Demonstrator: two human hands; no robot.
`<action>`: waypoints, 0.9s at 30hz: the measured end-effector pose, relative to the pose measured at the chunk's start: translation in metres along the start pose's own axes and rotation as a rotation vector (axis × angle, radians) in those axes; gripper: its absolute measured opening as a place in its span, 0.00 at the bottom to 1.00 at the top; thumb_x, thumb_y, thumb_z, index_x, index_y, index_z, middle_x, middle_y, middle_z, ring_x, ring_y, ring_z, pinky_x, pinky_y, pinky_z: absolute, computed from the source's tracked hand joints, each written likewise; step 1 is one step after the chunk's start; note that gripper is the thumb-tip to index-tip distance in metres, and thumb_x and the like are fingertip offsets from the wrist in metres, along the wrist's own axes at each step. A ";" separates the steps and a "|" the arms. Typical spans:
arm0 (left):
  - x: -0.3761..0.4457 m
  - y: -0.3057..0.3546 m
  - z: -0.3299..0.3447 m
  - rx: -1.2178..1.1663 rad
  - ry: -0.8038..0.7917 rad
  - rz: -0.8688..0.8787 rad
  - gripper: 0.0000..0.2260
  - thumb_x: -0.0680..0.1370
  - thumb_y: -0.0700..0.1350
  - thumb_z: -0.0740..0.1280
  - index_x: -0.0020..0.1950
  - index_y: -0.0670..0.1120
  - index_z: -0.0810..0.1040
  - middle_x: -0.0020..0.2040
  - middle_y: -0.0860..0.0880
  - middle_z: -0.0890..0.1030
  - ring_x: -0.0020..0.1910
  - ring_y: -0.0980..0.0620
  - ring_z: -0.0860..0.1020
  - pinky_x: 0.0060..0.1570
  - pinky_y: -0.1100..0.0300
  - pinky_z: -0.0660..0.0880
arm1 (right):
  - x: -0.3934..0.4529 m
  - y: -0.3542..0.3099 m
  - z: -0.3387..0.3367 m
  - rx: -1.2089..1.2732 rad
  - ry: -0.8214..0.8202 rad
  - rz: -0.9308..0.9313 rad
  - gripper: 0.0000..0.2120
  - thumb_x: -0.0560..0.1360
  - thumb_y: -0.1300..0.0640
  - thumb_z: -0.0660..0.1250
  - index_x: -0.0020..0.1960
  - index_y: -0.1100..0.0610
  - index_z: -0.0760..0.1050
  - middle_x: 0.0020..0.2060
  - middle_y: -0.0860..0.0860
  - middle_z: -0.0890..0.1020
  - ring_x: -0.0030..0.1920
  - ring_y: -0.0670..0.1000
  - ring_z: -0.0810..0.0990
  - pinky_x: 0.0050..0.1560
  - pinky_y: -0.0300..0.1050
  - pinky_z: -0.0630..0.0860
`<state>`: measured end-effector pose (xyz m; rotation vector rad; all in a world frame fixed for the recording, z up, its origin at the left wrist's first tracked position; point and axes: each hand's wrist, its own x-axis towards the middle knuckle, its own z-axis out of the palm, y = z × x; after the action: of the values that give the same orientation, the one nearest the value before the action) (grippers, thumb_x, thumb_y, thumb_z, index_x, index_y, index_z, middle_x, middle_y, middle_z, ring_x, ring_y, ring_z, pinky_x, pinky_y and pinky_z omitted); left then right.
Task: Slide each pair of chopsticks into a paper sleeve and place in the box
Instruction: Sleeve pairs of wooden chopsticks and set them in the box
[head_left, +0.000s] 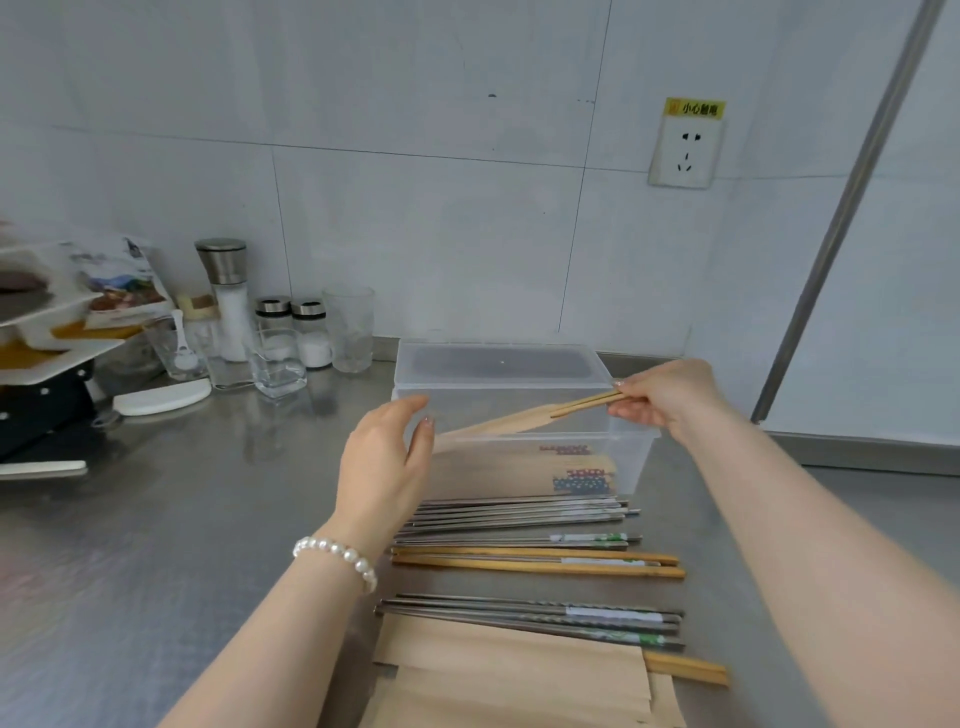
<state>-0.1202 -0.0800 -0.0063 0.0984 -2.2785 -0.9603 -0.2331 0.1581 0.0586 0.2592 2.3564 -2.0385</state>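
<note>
- Chopsticks, loose, steel and bamboo (535, 564): lie in rows on the steel counter (171, 561) in front of the clear plastic box (524, 441), between it and the camera.
- Flat tan paper sleeves (514, 680): stacked nearest the camera, in front of the box; one group of steel chopsticks rests along their far edge.
- Left hand (382, 462): wrist with a white pearl bracelet (337, 558); fingers relaxed and loosely curved, near the left end of the box. Contact with the sleeve cannot be determined.
- Tan paper sleeve holding a bamboo chopstick pair (519, 422): held tilted over the open box, with the chopstick tops protruding from its right end.
- Right hand (670, 397): fingertips pinch the protruding chopstick tops above the right end of the box.
- Box interior: sleeved pairs with patterned ends lie against the front wall.
- Translucent box lid (498, 364): stands behind the box.
- Salt grinder, shakers and glasses (291, 327): behind the box to the left, at the tiled wall.
</note>
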 end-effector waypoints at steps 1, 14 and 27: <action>0.000 0.000 0.000 -0.002 -0.002 0.000 0.14 0.78 0.44 0.60 0.64 0.45 0.73 0.63 0.47 0.76 0.64 0.49 0.70 0.60 0.61 0.62 | 0.005 0.000 0.007 -0.078 0.029 0.010 0.09 0.74 0.69 0.65 0.53 0.73 0.74 0.25 0.60 0.78 0.16 0.49 0.76 0.21 0.37 0.76; 0.001 -0.004 0.003 0.080 -0.026 0.066 0.15 0.78 0.47 0.59 0.62 0.44 0.74 0.61 0.46 0.77 0.63 0.47 0.71 0.61 0.57 0.64 | 0.003 0.007 0.043 -1.217 0.084 -0.293 0.08 0.77 0.63 0.59 0.51 0.64 0.75 0.52 0.60 0.80 0.50 0.60 0.78 0.41 0.42 0.70; -0.008 0.011 0.005 0.024 -0.137 0.328 0.18 0.72 0.57 0.59 0.49 0.47 0.81 0.48 0.51 0.81 0.51 0.50 0.76 0.52 0.59 0.68 | -0.016 -0.011 0.012 -0.996 0.038 -0.712 0.12 0.77 0.61 0.59 0.45 0.62 0.80 0.45 0.59 0.79 0.49 0.59 0.76 0.45 0.44 0.68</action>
<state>-0.1148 -0.0660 -0.0059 -0.3302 -2.3342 -0.7862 -0.2195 0.1432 0.0696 -0.6295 3.3971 -0.6525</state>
